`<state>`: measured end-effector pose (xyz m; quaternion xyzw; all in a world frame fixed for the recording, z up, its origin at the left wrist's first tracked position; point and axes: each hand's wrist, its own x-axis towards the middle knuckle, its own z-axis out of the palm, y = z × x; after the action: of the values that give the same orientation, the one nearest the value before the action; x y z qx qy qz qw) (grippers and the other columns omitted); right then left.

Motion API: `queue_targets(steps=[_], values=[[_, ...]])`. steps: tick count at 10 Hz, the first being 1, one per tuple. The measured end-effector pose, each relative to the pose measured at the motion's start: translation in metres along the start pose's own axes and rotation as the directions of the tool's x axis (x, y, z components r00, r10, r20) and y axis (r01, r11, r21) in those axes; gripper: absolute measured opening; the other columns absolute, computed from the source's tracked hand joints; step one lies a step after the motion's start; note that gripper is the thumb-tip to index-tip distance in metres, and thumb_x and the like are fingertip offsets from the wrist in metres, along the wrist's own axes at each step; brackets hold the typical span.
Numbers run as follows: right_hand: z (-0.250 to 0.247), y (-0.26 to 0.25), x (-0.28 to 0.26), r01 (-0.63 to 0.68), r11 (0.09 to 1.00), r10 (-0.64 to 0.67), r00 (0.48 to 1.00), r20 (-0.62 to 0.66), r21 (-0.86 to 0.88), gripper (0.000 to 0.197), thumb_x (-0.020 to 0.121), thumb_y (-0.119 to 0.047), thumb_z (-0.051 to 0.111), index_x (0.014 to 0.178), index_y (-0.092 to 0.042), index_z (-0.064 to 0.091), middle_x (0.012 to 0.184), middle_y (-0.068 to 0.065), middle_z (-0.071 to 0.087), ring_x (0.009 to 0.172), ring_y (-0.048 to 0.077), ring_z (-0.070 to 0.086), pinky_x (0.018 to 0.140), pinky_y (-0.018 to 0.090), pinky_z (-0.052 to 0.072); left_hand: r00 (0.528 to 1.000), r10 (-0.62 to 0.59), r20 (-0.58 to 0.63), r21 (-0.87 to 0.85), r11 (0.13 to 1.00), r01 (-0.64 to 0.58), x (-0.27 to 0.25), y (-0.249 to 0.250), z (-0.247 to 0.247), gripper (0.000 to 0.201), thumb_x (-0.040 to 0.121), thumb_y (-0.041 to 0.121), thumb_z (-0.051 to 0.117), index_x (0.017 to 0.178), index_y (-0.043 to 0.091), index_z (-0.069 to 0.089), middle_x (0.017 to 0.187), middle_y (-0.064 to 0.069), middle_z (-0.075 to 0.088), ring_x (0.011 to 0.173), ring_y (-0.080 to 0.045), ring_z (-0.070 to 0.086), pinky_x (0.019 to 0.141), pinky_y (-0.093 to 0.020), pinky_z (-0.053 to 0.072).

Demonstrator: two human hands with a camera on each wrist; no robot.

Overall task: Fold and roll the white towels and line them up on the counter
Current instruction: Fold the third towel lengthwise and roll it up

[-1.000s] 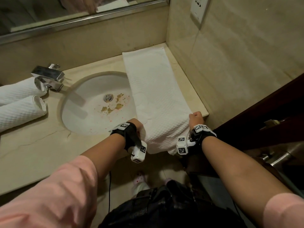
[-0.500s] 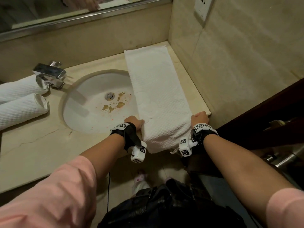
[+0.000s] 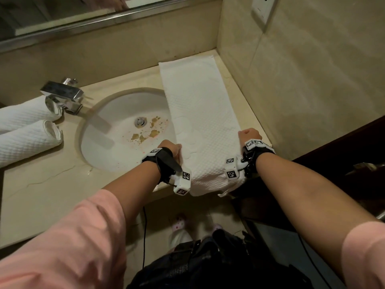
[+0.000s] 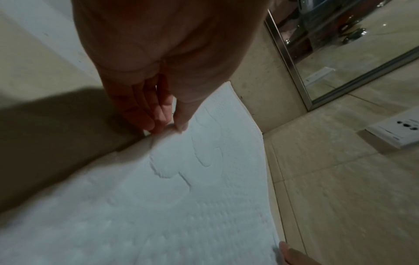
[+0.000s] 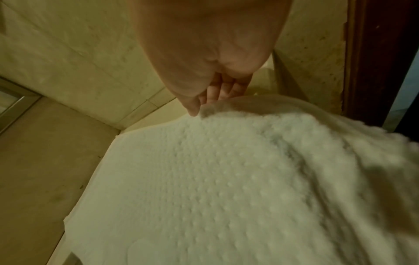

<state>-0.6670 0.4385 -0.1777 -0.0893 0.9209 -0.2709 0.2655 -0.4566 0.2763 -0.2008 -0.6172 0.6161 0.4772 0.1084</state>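
Observation:
A long folded white towel (image 3: 200, 113) lies on the beige counter (image 3: 41, 184) at the right of the sink, its near end draped over the counter's front edge. My left hand (image 3: 173, 150) pinches the towel's left edge (image 4: 167, 132) between thumb and fingertips. My right hand (image 3: 249, 134) pinches the right edge (image 5: 204, 109) the same way. Both hands hold the towel near its front part. Two rolled white towels (image 3: 27, 130) lie side by side at the counter's left.
An oval sink (image 3: 116, 130) with brown stains sits left of the towel. A chrome faucet (image 3: 62, 94) stands behind it. A tiled wall (image 3: 302, 80) with a socket (image 3: 261, 9) bounds the counter's right end. A mirror (image 3: 83, 9) runs along the back. A dark bag hangs below.
Both hands have slid forward along the towel's edges, away from the counter's front edge, still holding the towel.

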Motion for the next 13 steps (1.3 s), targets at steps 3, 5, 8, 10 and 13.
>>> queue_targets(steps=[3,5,8,10,13], values=[[0.002,-0.018,0.026,-0.096,0.994,0.091,0.991,0.099,0.050,0.024,0.097,-0.012,0.046,0.112,-0.006,0.064,0.115,0.008,0.064,0.109,0.026,0.061,0.065,0.023,0.038,0.998,-0.064,-0.015,-0.119,0.991,0.062,0.028,0.010,0.000,0.041,0.089,0.038,0.060,0.093,-0.003,0.066,0.108,-0.026,0.066,0.099,-0.040,0.064,0.085,-0.041,0.050],[0.009,-0.009,0.038,-0.130,0.992,0.129,0.990,0.063,0.005,0.040,0.096,-0.016,0.044,0.133,0.000,0.048,0.133,0.019,0.051,0.122,0.033,0.051,0.065,0.022,0.039,0.996,-0.083,0.022,-0.123,0.989,0.085,0.049,0.009,0.000,0.042,0.086,0.037,0.064,0.097,-0.003,0.066,0.103,-0.025,0.068,0.090,-0.038,0.066,0.080,-0.040,0.051],[0.016,-0.031,0.044,-0.081,0.978,0.076,0.997,-0.032,-0.192,0.037,0.090,-0.016,0.051,0.122,0.002,0.049,0.129,0.022,0.053,0.114,0.039,0.055,0.090,0.041,0.049,0.996,-0.050,0.074,-0.130,0.990,0.059,0.027,0.026,-0.011,0.024,0.091,0.023,0.062,0.083,0.001,0.058,0.110,-0.018,0.062,0.108,-0.036,0.059,0.095,-0.042,0.048],[0.014,-0.035,0.053,-0.060,0.983,0.072,0.996,0.061,-0.174,0.030,0.094,-0.022,0.054,0.106,0.004,0.063,0.112,0.020,0.065,0.101,0.033,0.063,0.069,0.028,0.042,0.998,-0.023,0.058,0.126,0.992,0.016,0.019,0.031,-0.012,0.047,0.094,0.035,0.057,0.120,-0.004,0.054,0.122,-0.018,0.059,0.112,-0.035,0.056,0.091,-0.037,0.044],[0.003,-0.019,0.047,-0.074,0.997,0.077,0.992,0.100,-0.030,0.013,0.092,-0.015,0.054,0.099,-0.016,0.043,0.118,0.014,0.057,0.088,0.019,0.046,0.060,0.021,0.046,0.999,0.030,0.011,0.286,0.958,-0.032,0.014,0.034,-0.014,0.049,0.092,0.040,0.058,0.117,-0.001,0.054,0.120,-0.017,0.060,0.108,-0.034,0.058,0.082,-0.035,0.044]])
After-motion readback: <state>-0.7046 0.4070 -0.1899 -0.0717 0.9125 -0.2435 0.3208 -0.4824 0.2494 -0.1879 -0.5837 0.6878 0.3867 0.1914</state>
